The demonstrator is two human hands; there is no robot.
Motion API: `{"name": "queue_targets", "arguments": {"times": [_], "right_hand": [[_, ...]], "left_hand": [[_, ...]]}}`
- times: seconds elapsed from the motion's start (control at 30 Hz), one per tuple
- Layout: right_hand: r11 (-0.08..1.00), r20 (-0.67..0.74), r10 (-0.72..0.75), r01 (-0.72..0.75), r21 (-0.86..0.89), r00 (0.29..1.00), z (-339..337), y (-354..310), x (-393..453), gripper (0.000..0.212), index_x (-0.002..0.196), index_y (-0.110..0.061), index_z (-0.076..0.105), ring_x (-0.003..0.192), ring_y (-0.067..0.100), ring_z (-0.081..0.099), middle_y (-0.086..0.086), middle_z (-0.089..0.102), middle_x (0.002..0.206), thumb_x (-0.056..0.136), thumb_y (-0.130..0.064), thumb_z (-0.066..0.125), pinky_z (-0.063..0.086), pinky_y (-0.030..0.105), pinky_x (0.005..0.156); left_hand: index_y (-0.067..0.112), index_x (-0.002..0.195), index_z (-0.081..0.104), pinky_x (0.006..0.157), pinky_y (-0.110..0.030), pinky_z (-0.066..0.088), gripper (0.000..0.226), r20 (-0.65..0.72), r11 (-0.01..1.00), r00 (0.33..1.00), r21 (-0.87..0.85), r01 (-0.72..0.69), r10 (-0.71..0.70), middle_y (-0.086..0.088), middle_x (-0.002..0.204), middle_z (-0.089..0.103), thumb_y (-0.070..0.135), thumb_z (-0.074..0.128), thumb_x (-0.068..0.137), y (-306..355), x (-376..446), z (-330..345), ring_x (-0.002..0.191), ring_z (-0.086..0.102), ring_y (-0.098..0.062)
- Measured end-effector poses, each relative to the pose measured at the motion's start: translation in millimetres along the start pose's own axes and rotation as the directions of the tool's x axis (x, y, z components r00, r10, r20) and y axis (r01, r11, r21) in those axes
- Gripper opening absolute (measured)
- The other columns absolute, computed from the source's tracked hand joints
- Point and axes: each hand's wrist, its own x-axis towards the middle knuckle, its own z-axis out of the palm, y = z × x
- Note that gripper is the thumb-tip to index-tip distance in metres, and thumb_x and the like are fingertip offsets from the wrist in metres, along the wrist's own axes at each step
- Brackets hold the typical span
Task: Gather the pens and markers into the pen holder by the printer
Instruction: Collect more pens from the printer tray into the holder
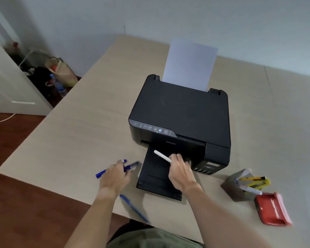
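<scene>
My right hand (pixel 178 170) is shut on a white pen (pixel 161 156) above the printer's black output tray (pixel 156 178). My left hand (pixel 115 173) lies over two blue pens (pixel 131 165) on the table left of the tray, its fingers curled on them; whether they are lifted I cannot tell. Another blue pen (pixel 133 208) lies near the front table edge under my left forearm. The grey pen holder (pixel 237 187) stands right of the printer (pixel 181 113), holding yellow cutters and a white marker.
A red stapler-like object (pixel 272 209) sits right of the holder. White paper (pixel 189 64) stands in the printer's rear feed. Bags and a bottle (pixel 58 85) are on the floor at the far left, beyond the beige table (pixel 82 122).
</scene>
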Motion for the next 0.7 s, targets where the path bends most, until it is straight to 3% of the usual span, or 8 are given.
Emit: {"name": "queue_targets", "arguments": {"times": [0.1,0.2,0.27,0.4,0.53,0.7], "right_hand": [[0.993,0.000,0.049,-0.049,0.112,0.999,-7.0,2.3,-5.9,0.022,0.110,-0.009,0.046,0.083,0.030,0.058,0.008,0.048,0.108,0.089,-0.004,0.041,0.056,0.041,0.071],[0.977,-0.014,0.095,-0.090,0.194,0.995,-9.9,8.1,-15.1,0.026,0.112,-0.007,0.050,0.082,0.032,0.059,0.009,0.046,0.112,0.087,-0.003,0.044,0.056,0.041,0.076],[0.971,-0.008,0.089,-0.085,0.222,0.996,-11.6,15.2,-23.5,0.033,0.118,-0.006,0.052,0.082,0.030,0.059,0.009,0.044,0.116,0.087,0.001,0.044,0.054,0.037,0.081],[0.957,-0.068,0.135,-0.112,0.267,0.989,-24.7,40.7,-49.1,0.041,0.123,-0.009,0.053,0.090,0.027,0.058,0.006,0.049,0.115,0.085,0.003,0.046,0.049,0.035,0.085],[0.937,-0.204,0.253,-0.187,0.294,0.946,-48.1,74.7,-86.7,0.030,0.111,-0.014,0.056,0.089,0.026,0.060,0.004,0.061,0.103,0.085,-0.002,0.048,0.051,0.038,0.082],[0.890,-0.291,0.417,-0.322,0.324,0.861,-78.7,112.1,-132.6,0.020,0.102,-0.014,0.056,0.091,0.024,0.062,0.004,0.068,0.098,0.085,-0.006,0.049,0.051,0.037,0.079]], "left_hand": [[0.017,0.085,0.065,0.047,-0.018,0.036,0.008,-0.076,0.978,0.991,-0.170,-0.120,0.108,0.005,0.066,0.061,0.022,0.071,0.087,-1.1,5.1,-10.0,0.055,0.054,-0.010],[0.020,0.076,0.071,0.057,-0.020,0.048,0.011,-0.092,0.927,0.969,-0.283,-0.246,0.229,0.005,0.067,0.067,0.025,0.078,0.082,9.2,10.9,-16.8,0.062,0.062,-0.010],[0.025,0.067,0.061,0.057,-0.021,0.046,0.023,-0.149,0.899,0.949,-0.308,-0.310,0.277,0.008,0.065,0.060,0.030,0.074,0.086,22.5,12.4,-18.0,0.063,0.058,-0.009],[0.023,0.074,0.047,0.057,-0.026,0.046,0.027,-0.214,0.844,0.887,-0.278,-0.458,0.410,0.007,0.067,0.050,0.033,0.057,0.097,63.3,12.7,-12.7,0.062,0.053,-0.012],[0.021,0.075,0.044,0.057,-0.030,0.046,0.027,-0.098,0.727,0.771,-0.277,-0.628,0.629,0.006,0.066,0.050,0.028,0.053,0.099,121.0,11.8,-2.0,0.060,0.051,-0.011],[0.025,0.104,0.050,0.073,-0.032,0.054,0.013,0.089,0.534,0.528,-0.224,-0.815,0.844,0.008,0.091,0.065,0.038,0.050,0.100,194.1,-3.5,19.7,0.079,0.064,-0.014]]}}
